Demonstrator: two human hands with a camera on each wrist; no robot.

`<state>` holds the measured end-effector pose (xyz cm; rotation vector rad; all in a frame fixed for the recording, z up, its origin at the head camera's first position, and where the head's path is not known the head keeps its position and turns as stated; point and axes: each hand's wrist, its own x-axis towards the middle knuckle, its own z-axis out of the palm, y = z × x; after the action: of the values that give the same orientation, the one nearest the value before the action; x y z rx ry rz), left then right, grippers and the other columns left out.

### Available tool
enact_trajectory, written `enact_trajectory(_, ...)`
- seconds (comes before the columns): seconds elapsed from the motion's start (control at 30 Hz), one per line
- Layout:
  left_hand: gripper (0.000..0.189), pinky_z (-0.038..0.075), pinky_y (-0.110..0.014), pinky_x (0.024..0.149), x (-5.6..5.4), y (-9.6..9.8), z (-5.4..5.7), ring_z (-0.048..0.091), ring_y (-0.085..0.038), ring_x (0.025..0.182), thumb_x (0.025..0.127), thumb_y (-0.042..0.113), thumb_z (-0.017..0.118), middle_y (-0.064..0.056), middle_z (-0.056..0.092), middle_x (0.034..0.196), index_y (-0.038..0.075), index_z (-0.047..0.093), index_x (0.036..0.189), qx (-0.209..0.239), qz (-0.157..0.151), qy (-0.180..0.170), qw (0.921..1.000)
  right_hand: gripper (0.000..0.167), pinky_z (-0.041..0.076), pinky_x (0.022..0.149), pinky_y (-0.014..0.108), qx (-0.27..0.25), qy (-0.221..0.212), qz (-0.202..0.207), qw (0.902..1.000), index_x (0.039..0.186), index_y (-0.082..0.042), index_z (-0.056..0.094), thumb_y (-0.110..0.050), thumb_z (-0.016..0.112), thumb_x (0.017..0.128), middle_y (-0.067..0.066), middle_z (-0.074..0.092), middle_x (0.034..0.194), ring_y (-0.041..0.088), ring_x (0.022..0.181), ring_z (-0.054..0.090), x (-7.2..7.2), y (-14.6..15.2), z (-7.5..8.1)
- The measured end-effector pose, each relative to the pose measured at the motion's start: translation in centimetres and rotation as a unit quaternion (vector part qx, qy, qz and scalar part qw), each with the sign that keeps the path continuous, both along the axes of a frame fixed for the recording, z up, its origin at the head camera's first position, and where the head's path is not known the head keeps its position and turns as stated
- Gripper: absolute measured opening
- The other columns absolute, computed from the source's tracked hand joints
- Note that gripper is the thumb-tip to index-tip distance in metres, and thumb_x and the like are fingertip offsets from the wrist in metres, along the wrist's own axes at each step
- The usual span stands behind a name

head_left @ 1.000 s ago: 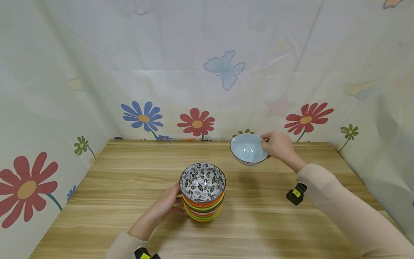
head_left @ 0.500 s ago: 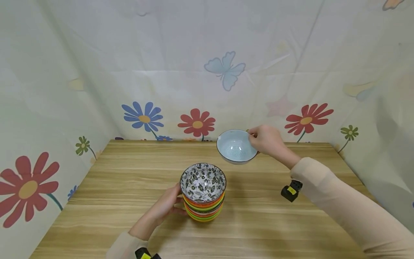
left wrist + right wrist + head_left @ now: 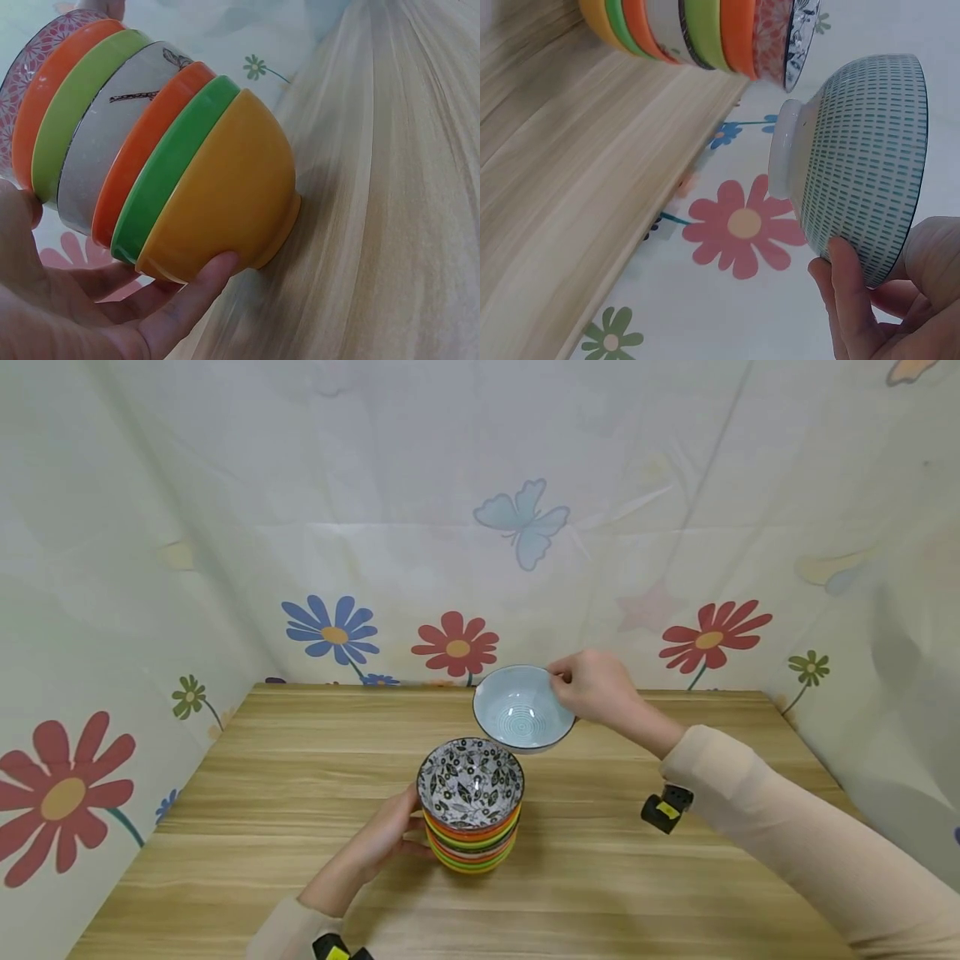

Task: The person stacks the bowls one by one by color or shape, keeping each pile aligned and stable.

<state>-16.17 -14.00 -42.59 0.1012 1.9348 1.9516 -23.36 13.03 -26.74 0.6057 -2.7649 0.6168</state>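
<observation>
My left hand (image 3: 386,835) holds the left side of a tall stack of nested bowls; in the left wrist view its fingertips touch several bowls, one on the yellow bottom bowl (image 3: 232,180). A bowl with black leaf patterns (image 3: 470,781) tops the stack, above orange, green and grey ones. At the upper right of it, my right hand (image 3: 600,689) pinches a pale blue bowl (image 3: 521,710) by its right rim. This bowl hangs in the air, mouth up and tipped toward me; green dashes cover its outside (image 3: 866,150). The stack's far side is hidden in the head view.
The wooden table (image 3: 300,760) carries the stack near its middle. A cloth (image 3: 360,552) printed with flowers and a butterfly hangs behind the table and along both sides.
My right hand has carried the pale blue bowl leftward, bringing it near the upper right of the stack. The left hand and the stack have stayed in place.
</observation>
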Motion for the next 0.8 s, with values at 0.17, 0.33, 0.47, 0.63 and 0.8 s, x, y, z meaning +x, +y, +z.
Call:
enact_trajectory(0.17, 0.074, 0.056, -0.045, 0.073, 0.0, 0.0, 0.0, 0.058, -0.027, 0.102, 0.089, 0.062, 0.036, -0.018, 0.050, 0.125, -0.001, 0.048, 0.127, 0.000, 0.003, -0.001, 1.0000, 0.022, 0.036, 0.041, 0.020, -0.009, 0.005, 0.022, 0.9997, 0.095, 0.000, 0.072, -0.004, 0.055, 0.082, 0.014, 0.070, 0.082, 0.013, 0.051, 0.049, 0.7, -1.0, 0.0)
enact_trajectory(0.33, 0.072, 0.056, -0.046, 0.073, 0.0, 0.0, -0.1, 0.058, -0.028, 0.103, 0.090, 0.060, 0.035, -0.019, 0.049, 0.126, -0.001, 0.047, 0.127, -0.002, 0.003, -0.001, 1.0000, 0.022, 0.034, 0.040, 0.019, -0.016, -0.011, 0.036, 0.9992, 0.097, -0.001, 0.072, -0.006, 0.056, 0.082, 0.010, 0.068, 0.073, 0.010, 0.045, 0.045, 1.4, -1.9, -0.3)
enact_trajectory(0.47, 0.073, 0.056, -0.045, 0.073, 0.0, 0.0, -0.1, 0.058, -0.028, 0.103, 0.090, 0.061, 0.035, -0.019, 0.048, 0.128, -0.001, 0.048, 0.127, -0.005, 0.004, 0.000, 1.0000, 0.022, 0.029, 0.038, 0.018, -0.017, -0.011, 0.045, 0.9988, 0.096, -0.002, 0.073, -0.005, 0.056, 0.082, 0.004, 0.057, 0.057, 0.007, 0.041, 0.038, 1.7, -2.3, -0.6)
enact_trajectory(0.63, 0.073, 0.056, -0.045, 0.072, 0.0, 0.0, -0.1, 0.058, -0.028, 0.103, 0.091, 0.060, 0.035, -0.019, 0.049, 0.127, -0.002, 0.048, 0.127, -0.007, 0.005, 0.000, 1.0000, 0.021, 0.026, 0.039, 0.018, -0.021, -0.010, 0.054, 0.9983, 0.093, -0.003, 0.073, -0.005, 0.056, 0.082, 0.003, 0.057, 0.058, 0.007, 0.042, 0.036, 2.1, -2.9, -0.8)
enact_trajectory(0.8, 0.073, 0.056, -0.045, 0.072, -0.1, 0.0, -0.1, 0.058, -0.028, 0.103, 0.090, 0.061, 0.034, -0.020, 0.048, 0.128, -0.002, 0.047, 0.127, -0.008, 0.005, 0.002, 1.0000, 0.021, 0.027, 0.040, 0.018, -0.021, -0.027, 0.057, 0.9978, 0.095, -0.003, 0.073, -0.007, 0.056, 0.083, 0.004, 0.061, 0.063, 0.007, 0.043, 0.036, 2.3, -3.5, -1.1)
